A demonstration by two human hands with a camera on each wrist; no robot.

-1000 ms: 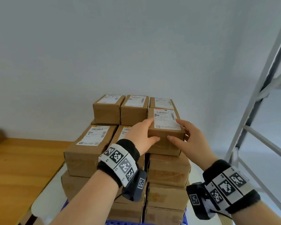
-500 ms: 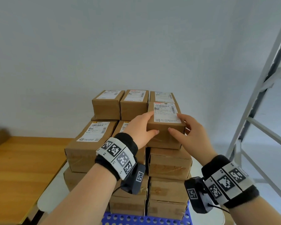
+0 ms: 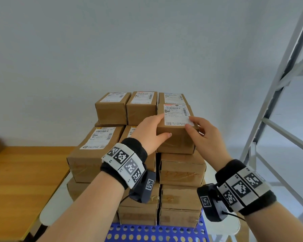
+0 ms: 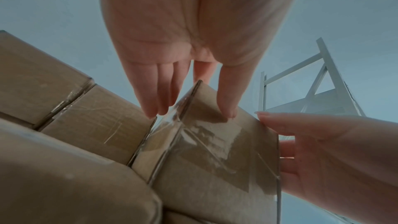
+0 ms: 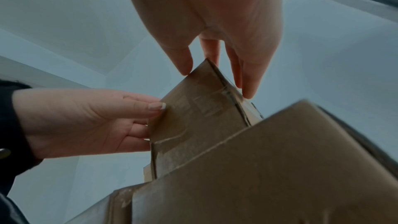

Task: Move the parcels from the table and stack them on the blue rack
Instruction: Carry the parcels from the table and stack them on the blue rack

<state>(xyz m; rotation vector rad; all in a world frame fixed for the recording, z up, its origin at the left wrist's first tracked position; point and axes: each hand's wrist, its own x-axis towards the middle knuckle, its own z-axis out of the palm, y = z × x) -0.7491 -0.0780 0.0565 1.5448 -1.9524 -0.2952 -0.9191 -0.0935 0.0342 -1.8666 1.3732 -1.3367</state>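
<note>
A small brown parcel [image 3: 176, 137] with a white label sits on top of the right front column of the parcel stack [image 3: 181, 172] on the blue perforated rack [image 3: 156, 233]. My left hand [image 3: 153, 131] grips its near left corner, thumb on the front face and fingers along the left side. My right hand [image 3: 202, 135] holds the right side, thumb on the top front edge by the label. The left wrist view shows the parcel [image 4: 215, 151] between both hands. In the right wrist view the same parcel [image 5: 193, 117] stands on the box below [image 5: 280, 168].
Three small parcels [image 3: 142, 109] line the back of the top layer, and larger ones [image 3: 93, 151] lie lower to the left. A wooden table [image 3: 24, 180] is at the left. A grey metal shelf frame [image 3: 278, 84] rises at the right, with a plain wall behind.
The view has tilted down, so more of the stack and the blue rack show. My right thumb has slid from the parcel's front face up to its top edge. The parcel has barely moved.
</note>
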